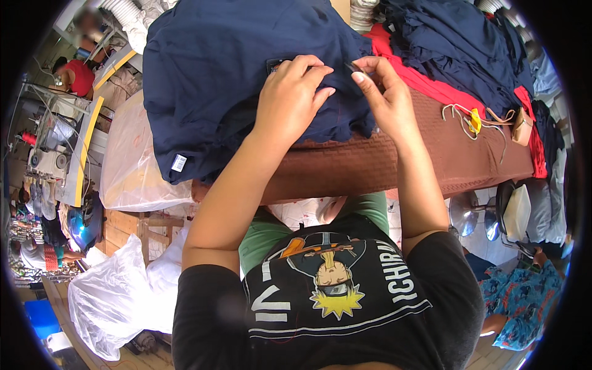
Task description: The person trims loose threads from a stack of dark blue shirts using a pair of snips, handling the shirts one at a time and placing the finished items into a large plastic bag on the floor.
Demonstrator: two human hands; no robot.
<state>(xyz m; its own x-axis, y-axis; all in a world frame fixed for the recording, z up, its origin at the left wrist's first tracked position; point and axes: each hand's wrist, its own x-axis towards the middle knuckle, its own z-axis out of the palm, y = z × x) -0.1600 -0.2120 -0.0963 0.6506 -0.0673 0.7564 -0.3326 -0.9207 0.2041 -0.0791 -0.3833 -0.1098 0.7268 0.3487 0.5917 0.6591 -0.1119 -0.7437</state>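
A navy blue garment (209,68) lies spread over the brown-covered table in front of me. My left hand (290,92) rests on it, fingers bent, with thumb and index tips apart. Beside its knuckles a small dark label (273,65) shows on the cloth, partly covered by the hand. Just to the right, my right hand (385,89) pinches a small dark, slim object (353,66) between thumb and fingers, over the garment. Its exact kind is too small to make out. A white tag (179,163) hangs at the garment's lower left corner.
The brown table cover (456,142) carries a red cloth strip (431,86), more navy garments (456,43), and cords with a yellow piece (475,121). Sewing machines (49,161) stand at left. White plastic bags (111,296) lie lower left. Other people sit left and lower right.
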